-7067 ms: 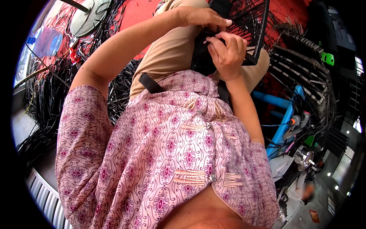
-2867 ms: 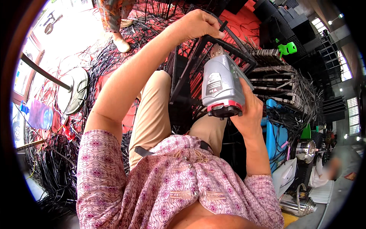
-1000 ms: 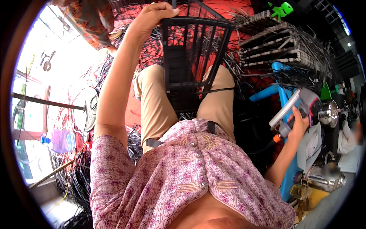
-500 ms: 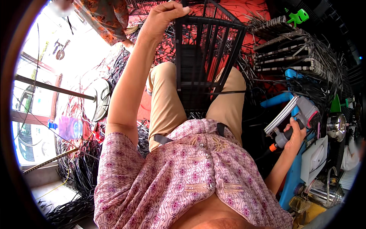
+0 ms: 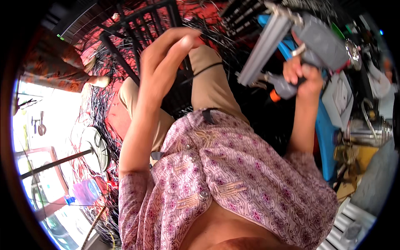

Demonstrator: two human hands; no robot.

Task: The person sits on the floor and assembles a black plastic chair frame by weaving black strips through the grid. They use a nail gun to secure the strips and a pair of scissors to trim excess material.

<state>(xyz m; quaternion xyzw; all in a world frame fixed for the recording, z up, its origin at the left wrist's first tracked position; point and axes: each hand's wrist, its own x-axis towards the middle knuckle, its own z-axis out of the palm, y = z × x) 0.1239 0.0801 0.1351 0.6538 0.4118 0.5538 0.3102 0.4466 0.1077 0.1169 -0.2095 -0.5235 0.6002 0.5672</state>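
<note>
My right hand [image 5: 306,79] grips the handle of a grey pneumatic staple gun [image 5: 323,41], raised at the upper right with its long silver magazine slanting down-left. An orange piece marks the lower end of its handle. My left hand [image 5: 160,68] hangs in the air near my lap, fingers stretched and loosely bent, a little blurred, nothing seen in it. Behind it, between my knees, stands a black slatted basket frame [image 5: 121,52], partly hidden by that hand and forearm. A thin black strip [image 5: 208,70] sticks out from the frame across my knee.
Black strip offcuts litter the red floor [image 5: 118,118]. A person's foot [image 5: 100,81] shows at the left, near a round fan base [image 5: 96,150]. To the right are a blue plastic chair [image 5: 327,146], a steel pot [image 5: 366,131] and a white box [image 5: 337,100].
My left hand has come off the basket frame's top edge and moved down and nearer. The staple gun has risen in my right hand. The view has turned, and the basket now leans left.
</note>
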